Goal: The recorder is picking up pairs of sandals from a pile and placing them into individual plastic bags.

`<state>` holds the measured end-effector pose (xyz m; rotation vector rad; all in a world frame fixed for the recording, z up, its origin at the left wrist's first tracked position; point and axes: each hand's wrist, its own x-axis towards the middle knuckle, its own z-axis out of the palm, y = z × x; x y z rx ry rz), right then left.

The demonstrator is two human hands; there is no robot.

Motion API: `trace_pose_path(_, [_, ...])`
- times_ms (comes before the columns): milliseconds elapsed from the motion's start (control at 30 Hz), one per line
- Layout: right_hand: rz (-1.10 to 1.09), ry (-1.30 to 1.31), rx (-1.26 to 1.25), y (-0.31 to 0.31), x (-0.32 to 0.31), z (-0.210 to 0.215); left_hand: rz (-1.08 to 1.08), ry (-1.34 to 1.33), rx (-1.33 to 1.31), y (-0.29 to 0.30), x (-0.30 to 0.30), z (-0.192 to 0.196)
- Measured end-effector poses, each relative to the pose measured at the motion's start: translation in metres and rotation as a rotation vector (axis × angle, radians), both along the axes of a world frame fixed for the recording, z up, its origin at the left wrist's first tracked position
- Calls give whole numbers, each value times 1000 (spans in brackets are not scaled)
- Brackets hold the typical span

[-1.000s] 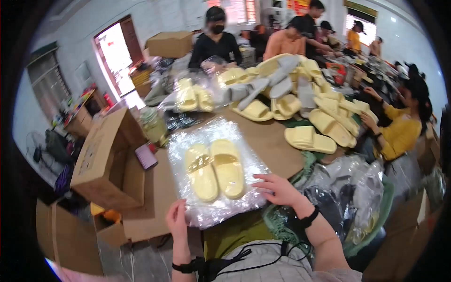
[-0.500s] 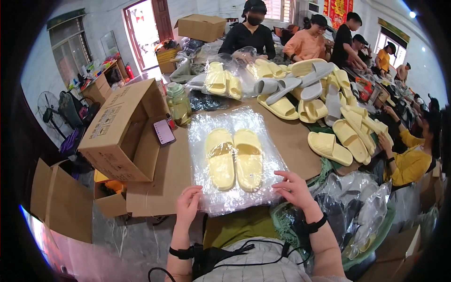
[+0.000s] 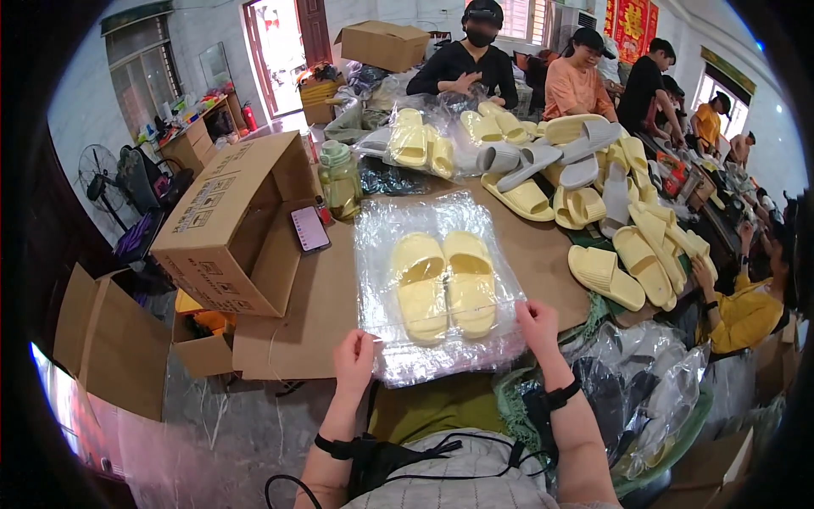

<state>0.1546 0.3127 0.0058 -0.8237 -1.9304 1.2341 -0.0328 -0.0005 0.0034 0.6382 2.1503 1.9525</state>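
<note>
A pair of pale yellow slippers (image 3: 443,284) lies side by side inside a clear plastic bag (image 3: 432,222) on the brown table (image 3: 543,250). My left hand (image 3: 354,360) pinches the bag's near edge at its left corner. My right hand (image 3: 537,322) grips the same edge at the right corner. The bag's open flap is folded toward me between both hands.
An open cardboard box (image 3: 233,225) lies on its side to the left, with a phone (image 3: 309,229) and a green bottle (image 3: 341,180) beside it. Several loose yellow and grey slippers (image 3: 585,199) cover the far and right table. Other people (image 3: 471,59) work around it. Bagged goods (image 3: 653,394) sit at my right.
Both hands have moved to the bag's near corners and taken hold of its edge. The view has shifted, so the bag sits more central.
</note>
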Motion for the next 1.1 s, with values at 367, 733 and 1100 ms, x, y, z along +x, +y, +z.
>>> trace_pose_path(367, [-156,-268,352,-7,-20,0,58,942,-229,9,32,50])
trace_pose_path(733, [-320,-133,590,-9,-6,0,-287,807,-761,33,12,-9])
trace_pose_path(1100, [356,-152,918,-78,-23,27,-286,839,-757,39,13,-8])
